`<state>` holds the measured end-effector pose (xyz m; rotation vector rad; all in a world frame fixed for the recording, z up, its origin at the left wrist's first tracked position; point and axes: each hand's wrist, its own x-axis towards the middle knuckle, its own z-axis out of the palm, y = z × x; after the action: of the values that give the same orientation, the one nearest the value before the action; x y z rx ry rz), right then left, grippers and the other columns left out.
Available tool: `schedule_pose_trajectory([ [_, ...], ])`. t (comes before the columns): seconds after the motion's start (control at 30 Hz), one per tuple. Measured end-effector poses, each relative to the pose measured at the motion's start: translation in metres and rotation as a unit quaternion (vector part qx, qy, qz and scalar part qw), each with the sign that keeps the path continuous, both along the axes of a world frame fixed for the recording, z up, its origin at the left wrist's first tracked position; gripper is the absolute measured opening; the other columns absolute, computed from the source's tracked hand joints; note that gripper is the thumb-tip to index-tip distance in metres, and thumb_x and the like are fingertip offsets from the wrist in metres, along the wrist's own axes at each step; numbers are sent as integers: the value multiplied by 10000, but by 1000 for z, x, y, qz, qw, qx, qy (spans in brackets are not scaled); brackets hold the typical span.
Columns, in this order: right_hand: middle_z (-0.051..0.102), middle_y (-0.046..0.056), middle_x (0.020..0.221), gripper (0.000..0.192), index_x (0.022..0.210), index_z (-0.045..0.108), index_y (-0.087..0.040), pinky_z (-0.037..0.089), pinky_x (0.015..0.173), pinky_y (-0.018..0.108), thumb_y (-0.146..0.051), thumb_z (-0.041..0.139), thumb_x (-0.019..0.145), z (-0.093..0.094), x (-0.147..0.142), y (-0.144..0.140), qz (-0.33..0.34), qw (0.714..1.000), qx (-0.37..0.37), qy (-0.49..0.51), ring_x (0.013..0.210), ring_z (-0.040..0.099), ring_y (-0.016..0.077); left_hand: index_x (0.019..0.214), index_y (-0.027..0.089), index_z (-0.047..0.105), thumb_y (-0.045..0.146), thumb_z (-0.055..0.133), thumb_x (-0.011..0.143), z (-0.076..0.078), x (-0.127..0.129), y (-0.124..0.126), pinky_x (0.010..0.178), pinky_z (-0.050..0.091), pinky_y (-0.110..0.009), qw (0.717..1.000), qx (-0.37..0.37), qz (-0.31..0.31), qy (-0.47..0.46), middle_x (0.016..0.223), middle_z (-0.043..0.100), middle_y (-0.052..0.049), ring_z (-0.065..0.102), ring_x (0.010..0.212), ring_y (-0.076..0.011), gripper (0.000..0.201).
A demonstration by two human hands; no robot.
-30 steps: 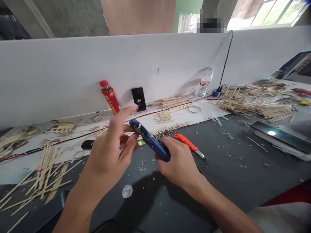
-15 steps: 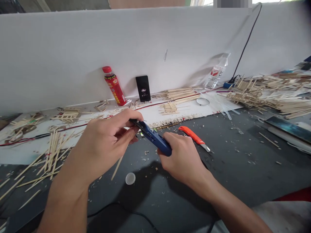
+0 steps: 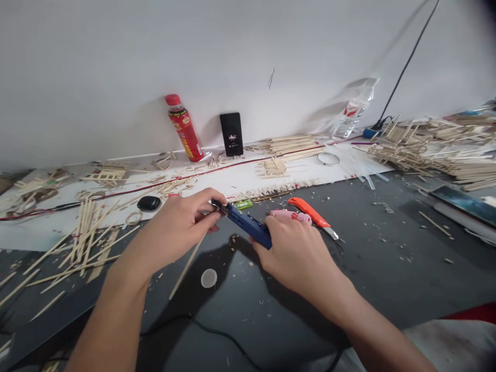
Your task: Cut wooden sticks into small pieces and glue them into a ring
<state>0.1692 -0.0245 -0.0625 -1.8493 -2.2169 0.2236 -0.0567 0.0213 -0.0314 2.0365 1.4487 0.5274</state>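
The front tip of a blue cutter [image 3: 248,226] is pinched between the thumb and fingertips of the left hand [image 3: 178,231], and a thin wooden stick [image 3: 185,269] is seen slanting down from under that hand. The cutter's rear end is gripped by the curled fingers of the right hand [image 3: 296,250]. The cutter is held just above the dark table [image 3: 387,268]. An orange knife [image 3: 312,216] lies just beyond the right hand. A small white cap [image 3: 208,278] rests below the hands, and loose sticks [image 3: 83,237] are scattered to the left.
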Motion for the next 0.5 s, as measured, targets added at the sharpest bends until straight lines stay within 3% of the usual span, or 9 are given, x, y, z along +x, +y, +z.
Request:
schedule_pose_trajectory([
  [0.1, 784, 141, 926, 240, 878, 695, -177, 291, 594, 349, -374, 588, 965, 2, 0, -8, 1, 995, -46, -84, 766, 714, 294, 1143, 315, 696, 436, 630, 1007, -23, -1, -7, 734, 603, -281, 996, -81, 0, -33, 925, 824, 15, 803, 809, -202, 194],
  [0.17, 787, 145, 930, 243, 909, 694, -174, 344, 596, 354, -383, 590, 977, 1, 0, -12, -2, 991, -65, -116, 795, 736, 310, 1166, 314, 705, 392, 637, 1000, -35, -1, -10, 716, 593, -276, 995, -98, -6, -30, 927, 823, 11, 800, 810, -204, 196],
  [0.37, 779, 255, 1117, 334, 982, 698, -144, 516, 760, 455, -467, 611, 973, -8, 5, -15, 16, 991, -43, -127, 906, 769, 390, 1158, 283, 732, 267, 558, 1005, -52, -3, -19, 663, 575, -275, 998, -49, -26, 1, 843, 803, -2, 783, 721, -206, 232],
  [0.5, 782, 256, 1081, 310, 970, 691, -146, 530, 761, 471, -444, 604, 980, -7, 8, -14, 15, 992, -44, -115, 912, 764, 403, 1359, 299, 647, 287, 564, 1026, -56, -1, -25, 638, 573, -261, 999, -28, -43, -12, 782, 777, 9, 757, 649, -193, 344],
])
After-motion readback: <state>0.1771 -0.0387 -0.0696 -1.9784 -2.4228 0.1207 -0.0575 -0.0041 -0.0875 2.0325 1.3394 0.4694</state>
